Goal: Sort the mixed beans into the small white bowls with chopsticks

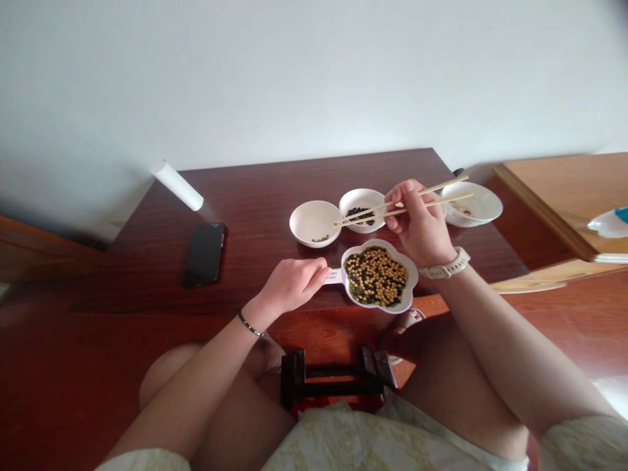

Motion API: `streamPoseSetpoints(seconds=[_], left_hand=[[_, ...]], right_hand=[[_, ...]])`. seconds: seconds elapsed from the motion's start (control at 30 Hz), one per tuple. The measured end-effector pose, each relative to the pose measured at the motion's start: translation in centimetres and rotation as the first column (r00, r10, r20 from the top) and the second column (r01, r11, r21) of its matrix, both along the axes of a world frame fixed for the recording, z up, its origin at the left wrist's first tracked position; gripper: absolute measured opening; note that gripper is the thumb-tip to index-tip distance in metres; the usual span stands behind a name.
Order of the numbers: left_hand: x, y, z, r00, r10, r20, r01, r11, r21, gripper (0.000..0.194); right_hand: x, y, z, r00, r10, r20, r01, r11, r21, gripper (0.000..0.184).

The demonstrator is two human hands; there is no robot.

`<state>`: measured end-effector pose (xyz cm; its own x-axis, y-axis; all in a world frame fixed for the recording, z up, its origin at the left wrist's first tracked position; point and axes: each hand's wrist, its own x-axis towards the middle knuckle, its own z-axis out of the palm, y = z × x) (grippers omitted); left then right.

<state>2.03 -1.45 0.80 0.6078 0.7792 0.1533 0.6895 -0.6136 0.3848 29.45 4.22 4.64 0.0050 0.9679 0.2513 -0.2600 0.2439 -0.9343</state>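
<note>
My left hand (293,282) is closed round the short handle of a white, flower-shaped bowl (413,282) at the table's front edge. Mixed beans (377,276), yellow, black and green, cover its bottom. My right hand (417,222) grips a pair of wooden chopsticks (373,214), whose tips are over the right side of a white bowl (314,212) with a few green beans in it. Whether the tips pinch anything is too small to tell. Behind the chopsticks stands a second white bowl (360,196) with black beans. A larger white bowl (483,203) is right of my right hand, holding a few small pieces.
On the left of the dark wooden table (255,196) lie a black phone (205,254) and a white cylinder (179,186). A lighter wooden cabinet (554,190) stands at the right, with a white and blue object (608,224) on it. The wall rises behind the table.
</note>
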Motion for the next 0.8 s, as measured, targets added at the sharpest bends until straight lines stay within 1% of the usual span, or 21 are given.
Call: streamPoseSetpoints(seconds=[0.1, 0.2, 0.3, 0.37, 0.47, 0.6, 0.7, 0.8], left_hand=[[0.0, 0.0, 0.0, 1.000, -0.001, 0.000, 0.001, 1.000, 0.002, 0.037], [0.0, 0.1, 0.0, 1.000, -0.005, -0.004, 0.005, 1.000, 0.009, 0.037], [0.0, 0.0, 0.1, 1.000, -0.008, -0.002, 0.008, 1.000, 0.012, 0.037], [0.0, 0.0, 0.1, 1.000, -0.008, 0.004, 0.008, 1.000, 0.012, 0.038], [-0.1, 0.0, 0.0, 1.000, -0.007, 0.009, 0.007, 1.000, 0.008, 0.038], [-0.1, 0.0, 0.0, 1.000, -0.003, -0.007, 0.003, 1.000, -0.003, 0.037], [0.0, 0.0, 0.0, 1.000, 0.001, -0.009, -0.002, 1.000, -0.008, 0.036], [0.0, 0.0, 0.0, 1.000, -0.001, 0.003, 0.001, 1.000, -0.014, 0.036]], right_hand=[[-0.2, 0.1, 0.0, 0.999, 0.040, -0.008, -0.040, 0.999, -0.003, 0.037], [0.0, -0.1, 0.0, 0.998, 0.053, -0.026, -0.054, 0.998, -0.014, 0.036], [0.6, -0.4, 0.2, 0.996, 0.078, -0.035, -0.080, 0.996, -0.038, 0.034], [1.3, -0.7, 0.4, 0.992, 0.122, -0.027, -0.123, 0.990, -0.073, 0.033], [2.4, -1.4, 0.5, 0.975, 0.215, 0.053, -0.204, 0.966, -0.159, 0.034], [3.3, -2.5, 0.3, 0.917, 0.355, 0.183, -0.305, 0.918, -0.254, 0.037], [3.5, -3.3, 0.0, 0.879, 0.409, 0.245, -0.339, 0.897, -0.283, 0.037], [3.5, -3.6, -0.4, 0.847, 0.432, 0.310, -0.354, 0.893, -0.277, 0.038]])
